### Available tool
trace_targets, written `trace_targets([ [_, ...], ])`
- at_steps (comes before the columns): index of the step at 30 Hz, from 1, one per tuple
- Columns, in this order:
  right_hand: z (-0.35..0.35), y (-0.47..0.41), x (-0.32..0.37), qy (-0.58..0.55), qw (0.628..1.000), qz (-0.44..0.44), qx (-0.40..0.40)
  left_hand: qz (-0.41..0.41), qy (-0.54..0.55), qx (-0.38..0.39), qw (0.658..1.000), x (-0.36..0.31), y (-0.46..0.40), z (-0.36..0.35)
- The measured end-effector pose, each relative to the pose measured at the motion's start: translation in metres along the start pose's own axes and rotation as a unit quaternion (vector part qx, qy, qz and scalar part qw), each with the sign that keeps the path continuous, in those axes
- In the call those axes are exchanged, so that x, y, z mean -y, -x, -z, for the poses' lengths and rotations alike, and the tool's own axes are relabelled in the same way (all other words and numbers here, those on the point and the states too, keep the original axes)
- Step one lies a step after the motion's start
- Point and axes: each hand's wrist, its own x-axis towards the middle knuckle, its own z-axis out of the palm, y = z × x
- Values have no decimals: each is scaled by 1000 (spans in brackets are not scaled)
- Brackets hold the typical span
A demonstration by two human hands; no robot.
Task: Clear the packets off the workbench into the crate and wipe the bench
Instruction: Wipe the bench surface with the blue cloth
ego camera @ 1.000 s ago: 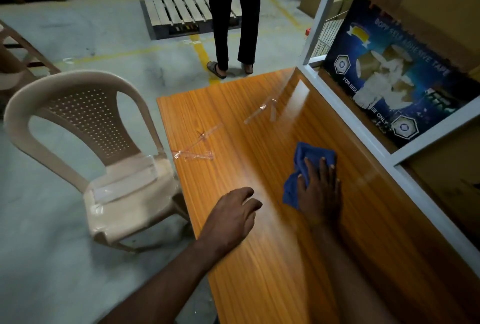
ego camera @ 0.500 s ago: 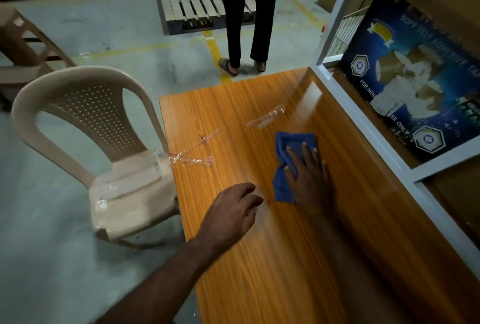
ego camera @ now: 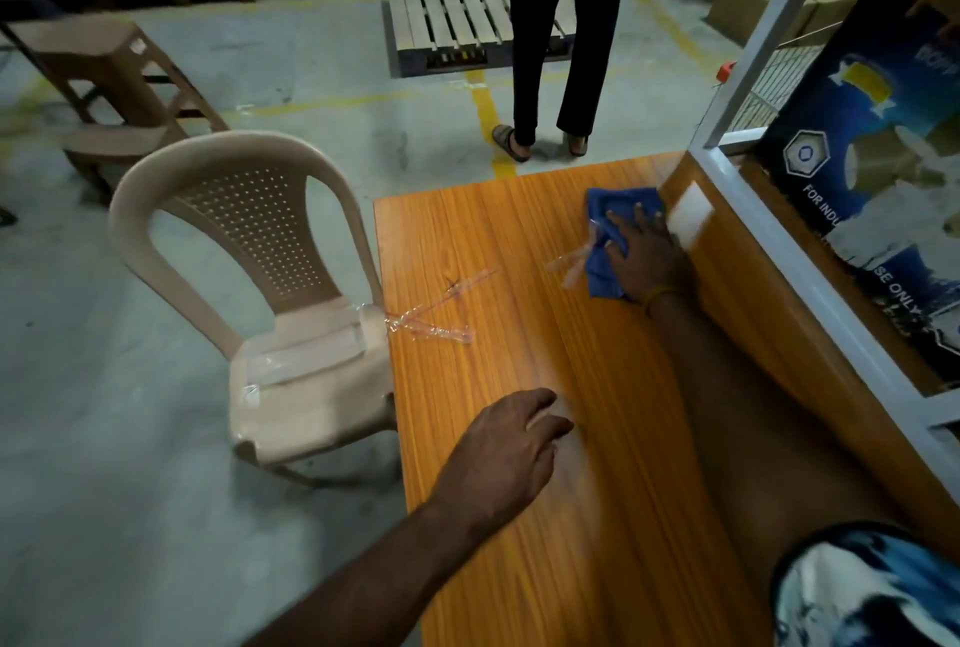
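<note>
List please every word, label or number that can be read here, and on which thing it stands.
"FOR INDU": blue printed carton on the shelf, white letters cut off by torn paper.
"SE ONLY": same carton, lower down.
Letters at the carton's top right corner: too blurred to read.
Hexagon emblem on the carton: text too small to read.
Nothing else bears readable text.

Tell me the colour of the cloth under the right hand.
Blue; the cloth shows in the head view, pressed flat by the right hand.

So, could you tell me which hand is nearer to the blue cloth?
Right. The right hand presses flat on the blue cloth at the bench's far end; the left hand rests near the front, well short.
</note>
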Motion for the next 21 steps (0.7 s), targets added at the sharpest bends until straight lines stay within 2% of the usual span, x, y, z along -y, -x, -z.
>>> trace_targets([
  [8,-23,34,104,-13,979,203,23,5,2,-22,1000,-9,12,-6],
  [12,-28,65,149,-8,954,295,53,-7,-15,4,1000,-12,22,-3],
  [21,-43,128,177,12,904,418,92,-30,-36,-22,999,-18,59,10],
])
